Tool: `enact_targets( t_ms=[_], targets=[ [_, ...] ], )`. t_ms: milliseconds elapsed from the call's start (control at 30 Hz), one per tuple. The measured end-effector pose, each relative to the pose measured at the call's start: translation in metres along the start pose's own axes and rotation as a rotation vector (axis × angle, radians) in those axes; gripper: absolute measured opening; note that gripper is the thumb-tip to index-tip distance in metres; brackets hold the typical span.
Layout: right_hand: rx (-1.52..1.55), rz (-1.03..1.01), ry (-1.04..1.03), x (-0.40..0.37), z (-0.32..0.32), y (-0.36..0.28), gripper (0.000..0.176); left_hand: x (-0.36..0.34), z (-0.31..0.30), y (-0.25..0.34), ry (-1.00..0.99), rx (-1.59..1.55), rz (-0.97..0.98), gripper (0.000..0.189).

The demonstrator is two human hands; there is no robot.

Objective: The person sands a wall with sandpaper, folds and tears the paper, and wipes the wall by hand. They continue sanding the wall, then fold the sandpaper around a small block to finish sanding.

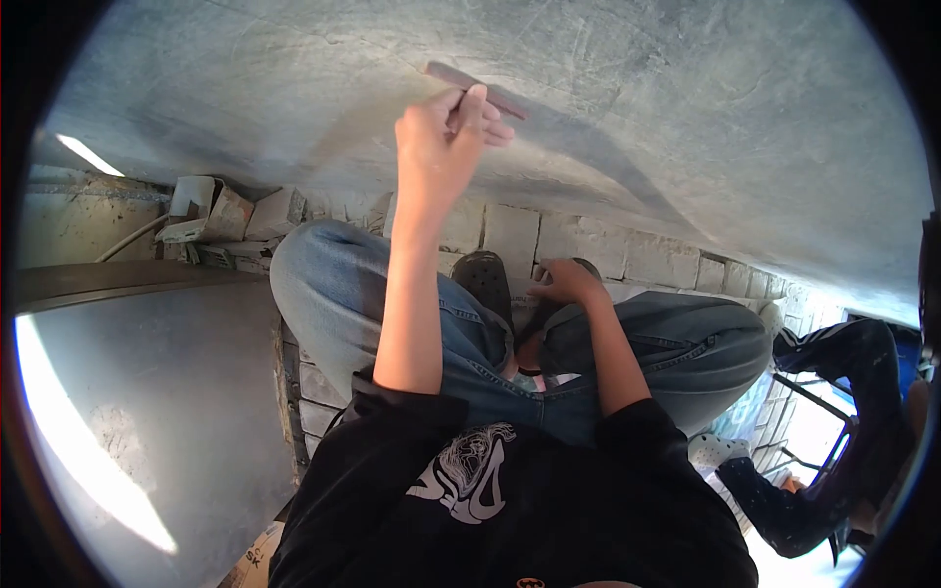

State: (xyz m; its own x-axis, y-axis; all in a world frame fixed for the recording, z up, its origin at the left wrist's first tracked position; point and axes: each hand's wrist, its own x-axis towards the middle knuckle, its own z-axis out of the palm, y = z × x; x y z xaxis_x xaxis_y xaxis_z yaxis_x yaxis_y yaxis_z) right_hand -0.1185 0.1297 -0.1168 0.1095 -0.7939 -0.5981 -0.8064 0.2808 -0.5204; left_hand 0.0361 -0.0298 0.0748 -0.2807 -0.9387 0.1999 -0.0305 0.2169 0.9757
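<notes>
My left hand [446, 137] reaches up to a large grey wall-like surface [686, 108]. Its thumb and fingers are closed on a thin reddish-brown strip of sandpaper [477, 88], which lies against that surface. Faint scratches and lighter smears mark the grey around it. My right hand [570, 281] hangs low between my knees, beside the toe of a dark clog [585, 265]. Its fingers are loosely bent and apart, with nothing visible in them. The other dark clog [480, 284] stands to the left.
Broken blocks [230, 211] are piled at the left, above a large grey panel [167, 392]. Pale bricks [510, 235] line the floor along the grey surface. At the right, another person's dark-trousered leg [853, 353] and white clog [718, 451] are close by.
</notes>
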Motion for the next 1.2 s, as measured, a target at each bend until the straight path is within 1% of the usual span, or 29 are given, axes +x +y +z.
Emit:
enact_targets(
  t_ms=[67,167,200,267,333,367,433,500,567,667,733,800,867,900,967,1000,1067,1133,1200],
  targets=[
    [-0.005,-0.022,0.009,0.004,0.001,-0.001,0.043,-0.006,0.011,-0.016,-0.066,0.041,-0.025,0.025],
    [-0.023,-0.066,0.018,0.008,-0.001,-0.006,0.043,-0.021,0.043,-0.065,-0.199,0.04,-0.106,0.025],
    [-0.028,-0.087,0.023,0.006,0.0,-0.01,0.044,-0.032,0.059,-0.082,-0.194,0.054,-0.139,0.025],
    [0.015,-0.081,0.038,0.004,0.0,-0.015,0.043,-0.041,0.077,-0.09,-0.185,0.066,-0.162,0.026],
    [0.051,-0.076,0.057,0.004,-0.003,-0.011,0.043,-0.041,0.084,-0.082,-0.13,-0.148,-0.355,0.029],
    [0.041,-0.084,0.05,0.002,0.0,-0.006,0.043,-0.039,0.082,-0.08,-0.134,-0.148,-0.356,0.029],
    [0.031,-0.087,0.04,-0.001,0.001,0.001,0.043,-0.027,0.063,-0.046,-0.091,-0.136,-0.267,0.033],
    [-0.051,-0.041,0.047,-0.005,0.0,0.001,0.042,-0.015,0.035,-0.007,0.019,-0.022,-0.101,0.034],
    [-0.024,-0.026,0.052,0.0,0.002,0.001,0.043,-0.004,0.006,0.01,0.066,0.08,-0.05,0.036],
    [0.002,-0.027,0.057,0.001,-0.003,-0.008,0.043,-0.004,0.005,-0.005,0.074,0.08,-0.04,0.036],
    [0.007,-0.041,0.047,0.002,-0.002,-0.012,0.043,-0.008,0.012,-0.015,0.04,0.089,-0.041,0.035],
    [-0.018,-0.092,0.079,0.005,0.003,-0.01,0.043,-0.014,0.023,-0.034,-0.111,0.16,-0.141,0.034],
    [-0.004,-0.095,0.079,0.008,0.007,-0.008,0.043,-0.024,0.045,-0.063,-0.197,0.175,-0.173,0.034],
    [0.009,-0.099,0.082,0.008,0.006,-0.007,0.043,-0.029,0.057,-0.081,-0.191,0.17,-0.17,0.034],
    [0.017,-0.066,0.052,0.002,-0.001,-0.011,0.043,-0.036,0.073,-0.106,-0.151,0.359,-0.036,0.027],
    [0.033,-0.03,0.025,0.0,-0.004,-0.012,0.043,-0.034,0.07,-0.1,-0.145,0.357,-0.034,0.027],
    [0.012,-0.031,0.029,-0.001,-0.001,-0.003,0.043,-0.026,0.058,-0.071,-0.154,0.157,-0.067,0.026],
    [0.008,-0.024,0.03,-0.003,0.002,0.002,0.043,-0.014,0.033,-0.031,-0.101,0.163,-0.001,0.027],
    [-0.014,-0.013,0.031,-0.004,-0.001,-0.001,0.044,-0.002,0.006,-0.004,0.088,0.218,0.047,0.029]
  ],
)
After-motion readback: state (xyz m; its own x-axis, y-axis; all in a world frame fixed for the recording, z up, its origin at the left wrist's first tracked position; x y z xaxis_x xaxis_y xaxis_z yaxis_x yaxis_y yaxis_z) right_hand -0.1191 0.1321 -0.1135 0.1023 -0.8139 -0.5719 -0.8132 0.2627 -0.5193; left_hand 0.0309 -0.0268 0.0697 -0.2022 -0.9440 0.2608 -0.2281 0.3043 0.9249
